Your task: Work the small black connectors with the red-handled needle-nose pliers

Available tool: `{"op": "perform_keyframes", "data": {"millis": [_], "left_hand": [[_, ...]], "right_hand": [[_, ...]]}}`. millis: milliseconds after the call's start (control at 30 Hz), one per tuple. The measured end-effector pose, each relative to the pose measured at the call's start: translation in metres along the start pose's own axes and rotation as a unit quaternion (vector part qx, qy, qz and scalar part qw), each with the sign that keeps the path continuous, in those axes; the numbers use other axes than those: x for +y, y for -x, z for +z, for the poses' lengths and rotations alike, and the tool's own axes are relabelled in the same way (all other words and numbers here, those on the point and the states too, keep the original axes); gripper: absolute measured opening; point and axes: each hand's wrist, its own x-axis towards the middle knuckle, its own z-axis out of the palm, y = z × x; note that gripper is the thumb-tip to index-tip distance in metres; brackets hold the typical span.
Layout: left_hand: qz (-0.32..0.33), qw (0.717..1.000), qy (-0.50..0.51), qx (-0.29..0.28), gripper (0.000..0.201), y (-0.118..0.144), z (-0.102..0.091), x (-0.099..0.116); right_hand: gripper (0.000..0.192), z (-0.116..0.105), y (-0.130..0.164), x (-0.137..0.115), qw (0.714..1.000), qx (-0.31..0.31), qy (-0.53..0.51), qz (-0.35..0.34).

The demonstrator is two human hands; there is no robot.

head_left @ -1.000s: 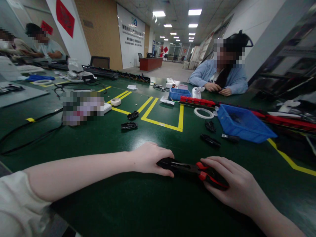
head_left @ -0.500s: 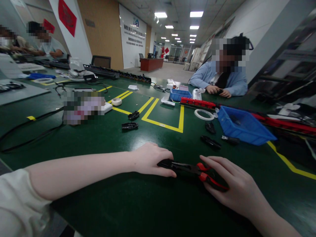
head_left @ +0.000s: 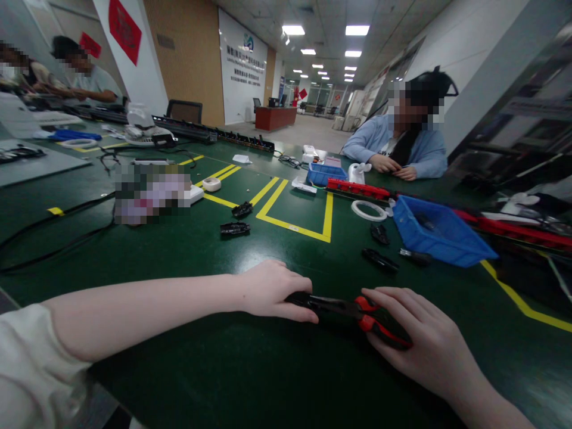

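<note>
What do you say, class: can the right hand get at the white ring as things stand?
Probably not directly: the right hand is around the handles of the red-and-black pliers, and two black pieces lie between it and the white ring.

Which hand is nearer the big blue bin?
Right. The right hand, gripping the pliers, is on the near side of the big blue bin, not touching it. The left hand, holding a black part, is farther away, to the bin's left.

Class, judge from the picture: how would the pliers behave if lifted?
The pliers are probably heavy for their size: the nose looks metal. Their handles stand apart, so they may swing if loosely held.
</note>
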Motion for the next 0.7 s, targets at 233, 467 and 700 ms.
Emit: {"op": "perform_keyframes", "data": {"millis": [233,467,700], "left_hand": [[-0.003,1.000,-0.003,-0.003,0.045,-0.0003,0.0009,-0.0010],[-0.001,1.000,-0.015,-0.013,0.047,-0.0012,-0.0002,-0.0008],[-0.007,1.000,-0.001,-0.009,0.047,-0.0008,-0.0004,-0.0012]], "right_hand": [[0.043,-0.0015,-0.0022,-0.0026,1.000,0.018,0.022,-0.009],[0.041,-0.0020,-0.0036,-0.0040,0.999,0.028,0.023,-0.008],[0.040,-0.0024,-0.0029,-0.0039,0.999,0.033,0.026,-0.012]]}}
